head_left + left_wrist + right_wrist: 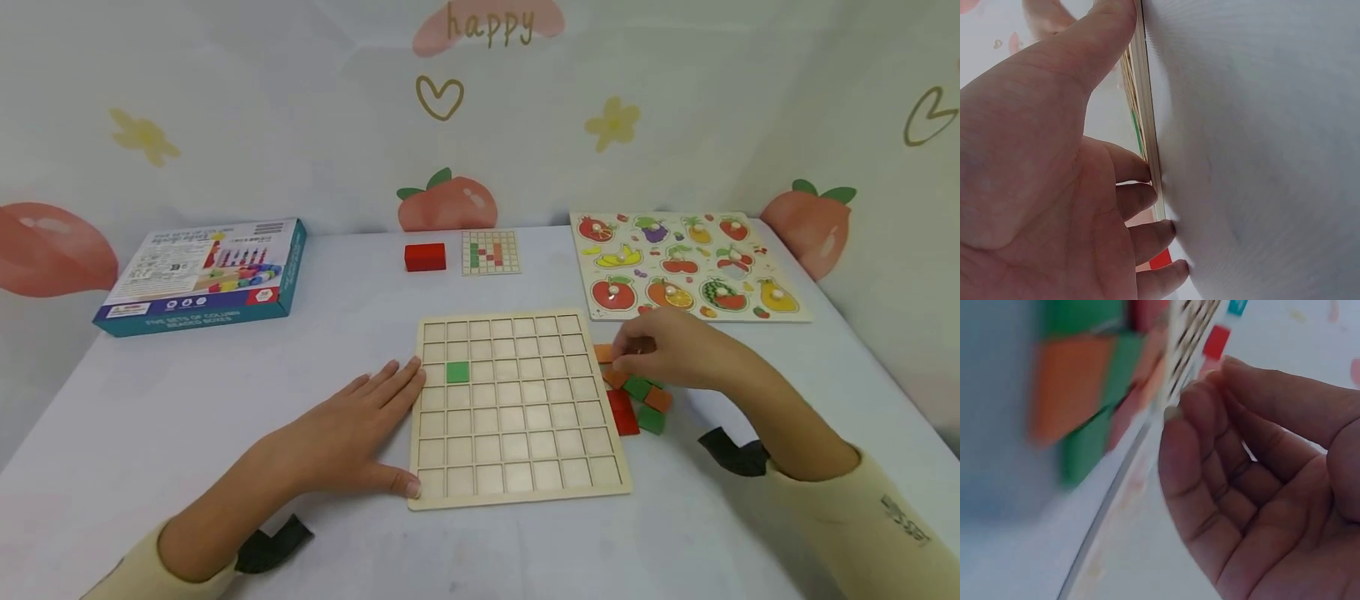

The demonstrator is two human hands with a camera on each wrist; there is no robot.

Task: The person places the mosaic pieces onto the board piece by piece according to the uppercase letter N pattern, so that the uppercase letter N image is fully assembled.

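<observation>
A wooden grid board (525, 502) lies on the table with a green tile (457, 372) in one cell near its upper left. My left hand (352, 442) is spread along the board's left edge, fingers straight and touching it, thumb at the lower corner. At the board's right edge, my right hand (671, 350) hovers over loose tiles, thumb and fingertips brought together. Close below its fingertips is an orange tile (615, 379); whether a tile is pinched is hidden. Beside it lie green tiles (651, 420), red tiles (622, 412) and another orange tile (658, 399).
Behind the board stand a red block (425, 257) and a small pattern card (491, 252) with coloured squares. A fruit peg puzzle (686, 265) lies at the back right. The boxed toy set (202, 275) is at the back left.
</observation>
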